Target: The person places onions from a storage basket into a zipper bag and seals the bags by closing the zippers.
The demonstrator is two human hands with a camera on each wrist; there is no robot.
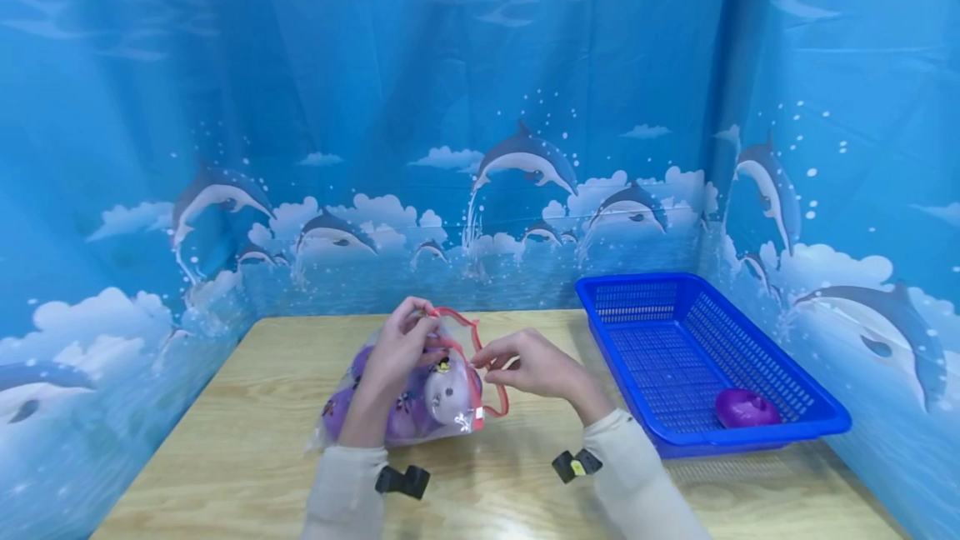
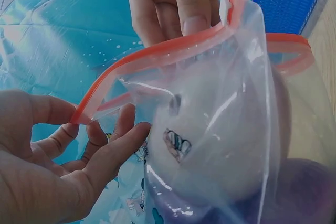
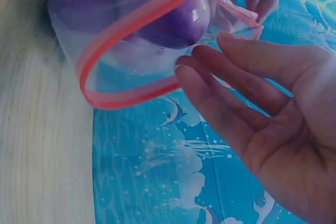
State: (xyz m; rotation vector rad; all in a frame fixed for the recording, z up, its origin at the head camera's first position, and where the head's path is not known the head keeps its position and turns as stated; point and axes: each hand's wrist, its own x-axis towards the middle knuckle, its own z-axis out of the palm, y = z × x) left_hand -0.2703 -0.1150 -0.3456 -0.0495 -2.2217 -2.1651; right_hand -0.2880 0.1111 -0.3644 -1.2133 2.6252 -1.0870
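Note:
A clear zip bag (image 1: 461, 419) with a red zip edge lies on the table, its mouth spread open toward the right. Inside it are several round, purple and white balloon-like things (image 2: 210, 140) with small printed pictures. My left hand (image 1: 401, 348) pinches one corner of the red edge between thumb and finger, as the left wrist view shows (image 2: 47, 161). At the opposite side of the mouth is my right hand (image 1: 525, 361), its fingers loosely bent with the tips at the red edge. In the right wrist view, that hand (image 3: 273, 114) has a gap between thumb and fingers.
To the right stands a blue plastic basket (image 1: 611, 357) with a shiny purple rounded thing (image 1: 746, 408) in its near end. Wood-grain tabletop (image 1: 247, 415) extends around the bag. Blue dolphin-print curtains (image 1: 375, 148) enclose the table at the back and sides.

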